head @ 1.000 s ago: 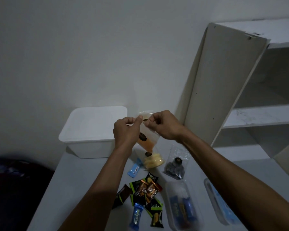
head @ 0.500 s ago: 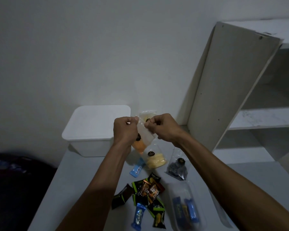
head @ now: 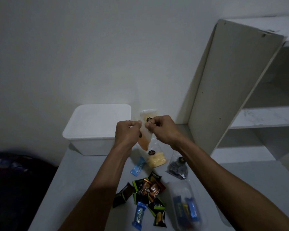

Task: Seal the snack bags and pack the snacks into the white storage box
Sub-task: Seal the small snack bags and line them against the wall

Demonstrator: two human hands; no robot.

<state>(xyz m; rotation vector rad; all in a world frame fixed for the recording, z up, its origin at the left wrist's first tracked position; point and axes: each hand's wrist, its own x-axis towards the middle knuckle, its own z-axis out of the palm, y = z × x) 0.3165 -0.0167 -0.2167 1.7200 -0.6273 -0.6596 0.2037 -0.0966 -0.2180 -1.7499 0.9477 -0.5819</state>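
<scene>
I have both hands raised above the table, the left hand and right hand each pinching a top corner of a clear snack bag with orange contents, which hangs between them in the air. The white storage box sits lid-on just left of my left hand, against the wall. Below on the table lie a bag of pale yellow snacks, a bag of dark snacks and a heap of wrapped candies.
</scene>
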